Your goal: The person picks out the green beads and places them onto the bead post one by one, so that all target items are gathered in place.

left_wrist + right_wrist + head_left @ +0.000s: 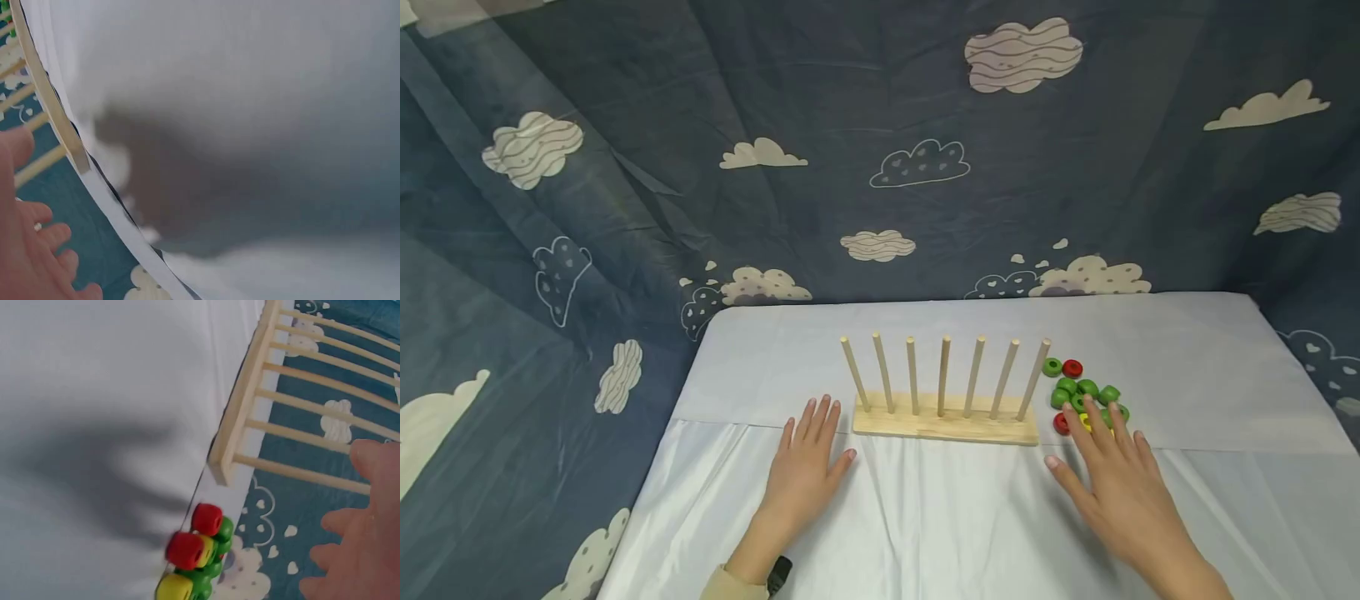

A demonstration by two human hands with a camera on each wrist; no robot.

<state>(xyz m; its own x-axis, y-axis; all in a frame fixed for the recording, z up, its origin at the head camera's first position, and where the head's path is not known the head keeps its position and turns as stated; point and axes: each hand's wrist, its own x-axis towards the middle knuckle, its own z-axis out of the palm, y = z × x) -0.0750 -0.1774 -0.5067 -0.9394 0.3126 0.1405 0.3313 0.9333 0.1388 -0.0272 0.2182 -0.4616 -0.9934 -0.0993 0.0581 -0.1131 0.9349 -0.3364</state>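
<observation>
Lying just ahead of and below the fingertips of the right grip [1116, 500], the loose beads [1087, 387], mostly green, some red and yellow, form a cluster; the fingers partly hide it in the head view. Right grip is clearly the nearer: fingers straight and spread, holding nothing, raised above the worktop [962, 517]. Ahead and leftward of it stands the wooden rack [955, 427], its long axis running crosswise between both grips, seven pegs [943, 375] rising from the base. Beads sit just beyond its right end. Left grip [805, 475] hangs near the opposite end, fingers extended, thumb apart, holding nothing, well apart from the beads.
</observation>
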